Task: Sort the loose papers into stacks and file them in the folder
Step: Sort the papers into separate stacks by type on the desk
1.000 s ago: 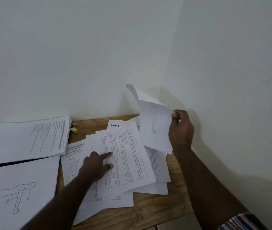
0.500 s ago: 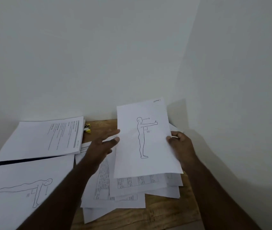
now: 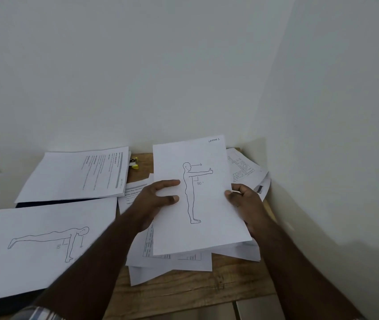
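my left hand (image 3: 153, 199) pinches the left edge of the standing-figure sheet (image 3: 197, 195), thumb on its face and fingers over the print side, while my right hand (image 3: 245, 204) grips its right edge with the thumb on top and the rest curled behind. the sheet is lifted, tilted toward me, above the loose pile (image 3: 172, 259) of mixed printed pages that fans out under and behind it. left of the sheet lies the plank-figure stack (image 3: 36, 245), and beyond that a text-page stack (image 3: 75, 176); a dark folder (image 3: 63, 202) edge shows between those two stacks, under them. a small yellow and black object (image 3: 135, 163) sits just left of the sheet's top corner. everything rests on a wooden table (image 3: 183, 289) pushed into a corner of white walls (image 3: 137, 65). both forearms reach in from the bottom.
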